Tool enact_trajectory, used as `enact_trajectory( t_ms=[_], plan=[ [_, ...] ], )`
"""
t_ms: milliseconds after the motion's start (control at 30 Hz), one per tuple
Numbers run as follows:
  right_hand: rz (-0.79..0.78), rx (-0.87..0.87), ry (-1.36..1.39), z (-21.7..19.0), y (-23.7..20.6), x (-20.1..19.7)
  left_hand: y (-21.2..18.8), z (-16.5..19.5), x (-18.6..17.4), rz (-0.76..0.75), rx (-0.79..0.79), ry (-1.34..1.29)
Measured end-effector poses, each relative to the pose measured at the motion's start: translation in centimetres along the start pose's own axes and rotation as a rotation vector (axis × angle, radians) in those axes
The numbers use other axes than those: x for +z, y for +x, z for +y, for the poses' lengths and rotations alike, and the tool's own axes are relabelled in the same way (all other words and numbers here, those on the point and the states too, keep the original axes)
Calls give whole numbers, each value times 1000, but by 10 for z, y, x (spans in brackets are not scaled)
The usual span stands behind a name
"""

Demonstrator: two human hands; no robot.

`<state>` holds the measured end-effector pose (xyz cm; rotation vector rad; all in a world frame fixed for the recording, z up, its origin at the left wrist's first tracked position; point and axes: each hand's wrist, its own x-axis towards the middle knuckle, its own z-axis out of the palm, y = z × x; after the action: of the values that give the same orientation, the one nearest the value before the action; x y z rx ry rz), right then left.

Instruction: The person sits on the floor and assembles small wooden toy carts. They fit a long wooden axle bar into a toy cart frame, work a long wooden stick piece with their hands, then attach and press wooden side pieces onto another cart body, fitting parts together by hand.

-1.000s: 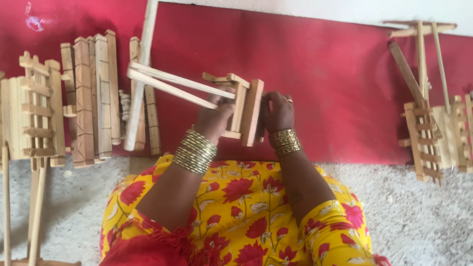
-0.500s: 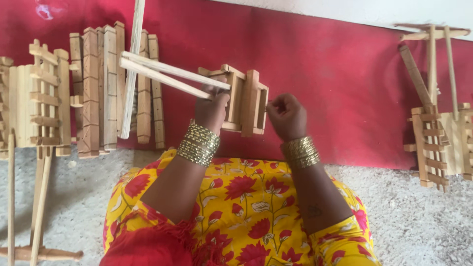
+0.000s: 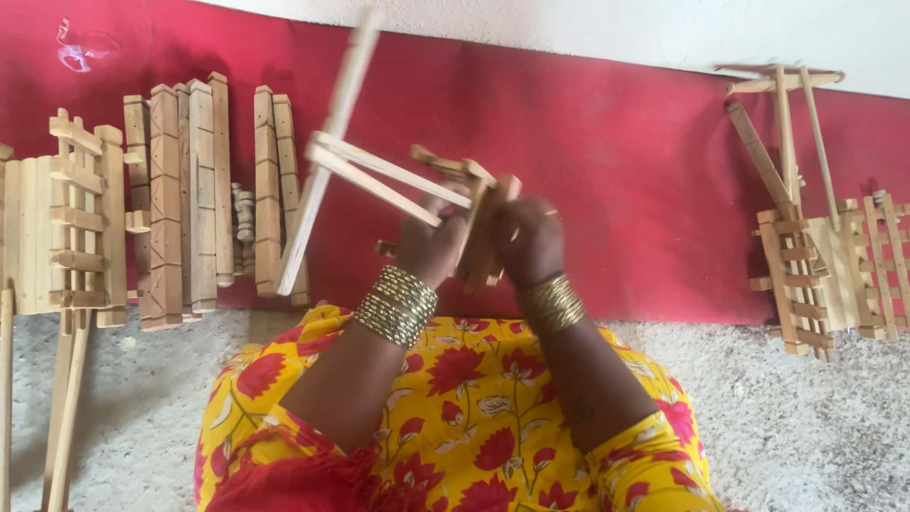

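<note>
A light wooden frame [image 3: 474, 223] made of slats, with long thin sticks [image 3: 379, 175] jutting out to the upper left, is held up over the red cloth. My left hand [image 3: 431, 248] grips its lower left side. My right hand [image 3: 529, 239] grips its right side. Both wrists wear stacks of gold bangles. The long sticks are blurred by motion. Below the hands lies my lap in yellow cloth with red flowers [image 3: 455, 417].
A red cloth [image 3: 616, 161] covers the floor by a white wall. Wooden slats and blocks [image 3: 190, 199] and a slatted frame [image 3: 71, 223] lie at left. More wooden frames and sticks [image 3: 815, 256] lie at right. Long sticks [image 3: 66, 398] rest on grey floor at lower left.
My right hand has come back onto the frame after being off it. The frame has tipped, and its long sticks have swung upward and to the right.
</note>
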<state>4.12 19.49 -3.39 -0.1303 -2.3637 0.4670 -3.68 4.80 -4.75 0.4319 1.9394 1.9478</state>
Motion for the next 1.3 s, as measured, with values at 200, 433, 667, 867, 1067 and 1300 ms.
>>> enact_trajectory(
  t_ms=[200,433,667,867,1067,1300],
  plan=[
    [-336,91,139,-50,-16,-1,11,-19,-15,30,118,-165],
    [72,243,71,21,6,-4,-6,11,-8,-191,-93,149],
    [-326,722,483,72,0,-14,-14,22,-2,-267,155,202],
    [-481,888,637,67,1,-29,-6,23,-24,-177,95,272],
    [-245,322,197,39,9,-31,-2,22,-29,-49,48,355],
    [-221,292,55,35,9,-37,2,3,-20,-25,65,383]
  ],
)
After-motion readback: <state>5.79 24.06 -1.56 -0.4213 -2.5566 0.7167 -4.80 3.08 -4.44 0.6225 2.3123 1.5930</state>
